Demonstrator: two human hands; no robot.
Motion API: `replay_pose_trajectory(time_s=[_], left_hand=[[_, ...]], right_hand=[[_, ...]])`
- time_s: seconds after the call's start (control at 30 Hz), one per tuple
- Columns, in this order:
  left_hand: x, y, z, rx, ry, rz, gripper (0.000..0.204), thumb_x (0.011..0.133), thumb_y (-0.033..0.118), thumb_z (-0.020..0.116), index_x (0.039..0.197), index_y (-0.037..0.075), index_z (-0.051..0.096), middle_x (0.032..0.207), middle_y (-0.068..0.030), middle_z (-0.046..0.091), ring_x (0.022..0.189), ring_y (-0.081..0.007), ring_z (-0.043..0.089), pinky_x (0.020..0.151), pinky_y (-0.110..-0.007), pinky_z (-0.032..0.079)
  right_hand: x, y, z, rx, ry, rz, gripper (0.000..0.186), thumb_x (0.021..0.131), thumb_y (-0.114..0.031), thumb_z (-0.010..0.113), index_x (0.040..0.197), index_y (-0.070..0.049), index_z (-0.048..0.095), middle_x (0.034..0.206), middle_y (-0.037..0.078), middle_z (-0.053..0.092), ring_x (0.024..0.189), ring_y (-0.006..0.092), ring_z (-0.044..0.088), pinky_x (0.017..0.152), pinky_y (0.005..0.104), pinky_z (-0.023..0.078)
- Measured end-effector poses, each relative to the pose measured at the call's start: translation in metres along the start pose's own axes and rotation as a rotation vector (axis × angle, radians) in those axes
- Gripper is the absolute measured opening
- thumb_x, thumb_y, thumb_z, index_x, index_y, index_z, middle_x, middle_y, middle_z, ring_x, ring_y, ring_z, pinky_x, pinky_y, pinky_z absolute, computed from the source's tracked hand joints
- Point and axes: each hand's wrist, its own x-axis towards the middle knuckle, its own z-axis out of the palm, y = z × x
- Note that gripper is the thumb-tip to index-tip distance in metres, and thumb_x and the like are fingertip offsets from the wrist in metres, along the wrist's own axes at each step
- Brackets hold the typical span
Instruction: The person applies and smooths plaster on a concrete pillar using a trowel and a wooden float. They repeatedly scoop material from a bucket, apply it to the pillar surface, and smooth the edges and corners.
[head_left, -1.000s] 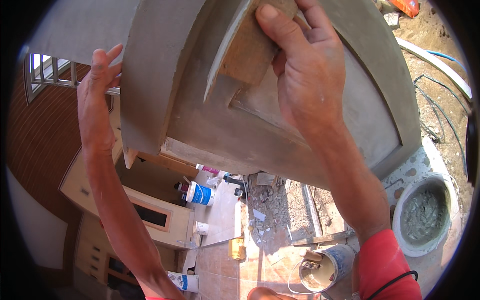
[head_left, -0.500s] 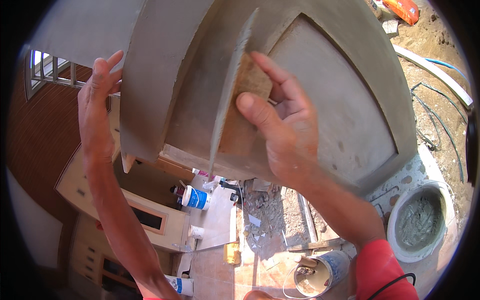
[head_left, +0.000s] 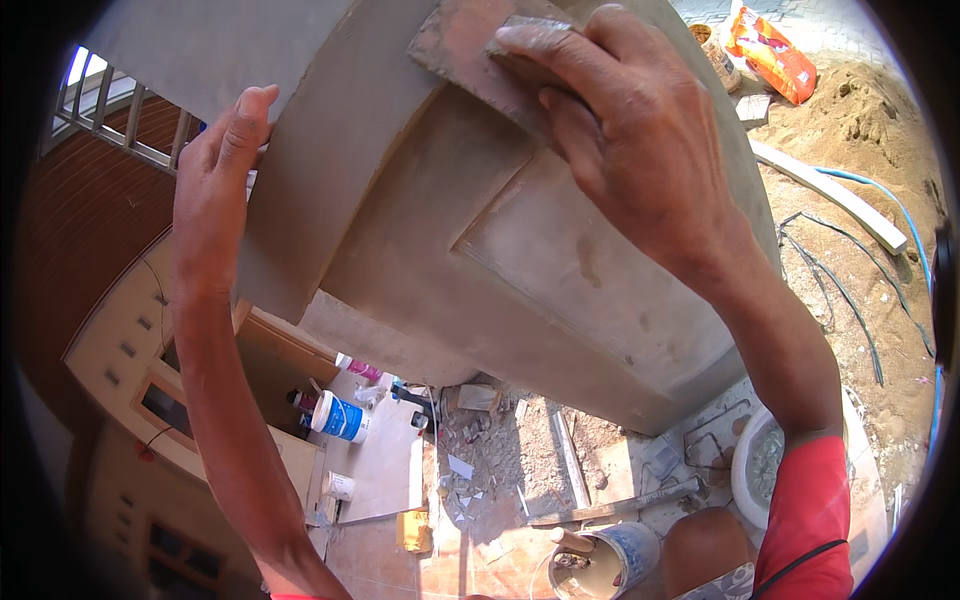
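My right hand [head_left: 645, 140] is closed on a plastering float [head_left: 465, 40], a flat plate with a wooden grip on its back. The plate lies by the raised rim of a grey plastered panel [head_left: 600, 270], at the top of the view; my fingers hide part of it. My left hand [head_left: 222, 150] is up at the left edge of the plastered surface, thumb raised and fingers partly hidden behind the thumb side. Nothing shows in it. Smooth damp-looking plaster forms a stepped frame around a recessed field, with darker patches there.
A bucket [head_left: 640, 555] with a tool in it stands low by my knee. A round tub [head_left: 755, 465] of grey mortar is partly behind my right arm. Rubble [head_left: 520, 440], a blue-and-white bucket [head_left: 340, 417], a sand heap [head_left: 860, 120] and black cables [head_left: 830, 280] lie around.
The float, seen edge-on before and held off the panel, is now turned flatter and up by the panel's upper rim. My right hand has risen; the whole view has shifted.
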Motion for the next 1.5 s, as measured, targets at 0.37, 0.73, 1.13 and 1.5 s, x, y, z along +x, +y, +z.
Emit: replay_pose_trajectory(time_s=[0.37, 0.73, 1.13, 1.5], left_hand=[[-0.002, 0.01, 0.001, -0.085, -0.03, 0.006, 0.085, 0.095, 0.07, 0.051, 0.137, -0.003, 0.059, 0.134, -0.0218, 0.062, 0.131, -0.0296, 0.054, 0.113, -0.04, 0.036], [0.003, 0.011, -0.001, -0.057, -0.04, -0.02, 0.08, 0.095, 0.069, 0.05, 0.136, 0.001, 0.061, 0.127, -0.0195, 0.065, 0.123, -0.0288, 0.057, 0.11, -0.041, 0.038], [0.002, 0.008, -0.001, -0.057, -0.058, -0.008, 0.08, 0.096, 0.07, 0.047, 0.14, 0.004, 0.059, 0.13, -0.019, 0.063, 0.127, -0.0311, 0.054, 0.111, -0.044, 0.035], [0.003, 0.01, -0.003, -0.007, -0.072, -0.031, 0.089, 0.091, 0.077, 0.048, 0.139, 0.002, 0.059, 0.137, -0.0235, 0.059, 0.136, -0.0342, 0.05, 0.116, -0.047, 0.034]], right_hand=[[0.052, 0.089, -0.03, -0.017, -0.072, -0.065, 0.027, 0.088, 0.001, 0.067, 0.113, -0.006, 0.072, 0.102, 0.017, 0.067, 0.087, 0.0292, 0.069, 0.078, 0.0365, 0.057], [0.013, 0.069, -0.035, 0.936, 0.206, 0.715, 0.044, 0.097, -0.004, 0.059, 0.14, 0.003, 0.05, 0.117, 0.015, 0.066, 0.103, 0.0169, 0.067, 0.092, 0.0303, 0.058], [0.024, 0.037, 0.022, 1.71, 0.486, 0.799, 0.054, 0.102, -0.012, 0.058, 0.15, 0.0, 0.037, 0.131, 0.015, 0.058, 0.116, 0.0235, 0.06, 0.103, 0.038, 0.051], [-0.037, -0.047, 0.049, 1.632, 0.538, 0.978, 0.053, 0.095, -0.01, 0.066, 0.142, 0.005, 0.048, 0.118, 0.016, 0.066, 0.104, 0.0158, 0.061, 0.088, 0.0288, 0.049]])
